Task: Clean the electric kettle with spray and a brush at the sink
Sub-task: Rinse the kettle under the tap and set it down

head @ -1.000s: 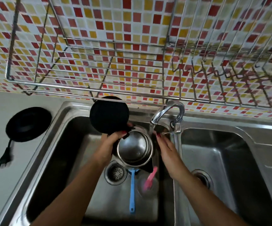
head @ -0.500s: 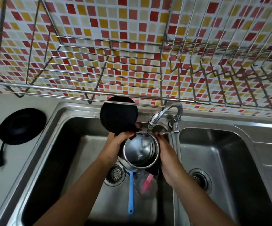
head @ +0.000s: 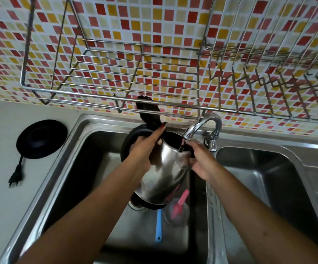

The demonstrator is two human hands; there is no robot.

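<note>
A steel electric kettle [head: 164,172] with a black handle and an open black lid [head: 149,113] hangs tilted over the left sink basin [head: 89,168], its mouth toward the tap [head: 202,126]. My left hand [head: 144,149] grips it at the handle side. My right hand [head: 202,161] holds its rim by the spout, just under the tap. Below the kettle lie a blue-handled brush [head: 159,227] and a pink brush [head: 180,205] in a clear cup.
The kettle's black base [head: 41,139] with its cord and plug [head: 17,178] sits on the grey counter at left. A wire dish rack [head: 116,100] hangs overhead on the tiled wall. The right basin [head: 259,178] lies beside.
The kettle has tipped from upright, mouth facing me, to tilted with its side showing and mouth toward the tap. Both hands rose with it; the view shifted.
</note>
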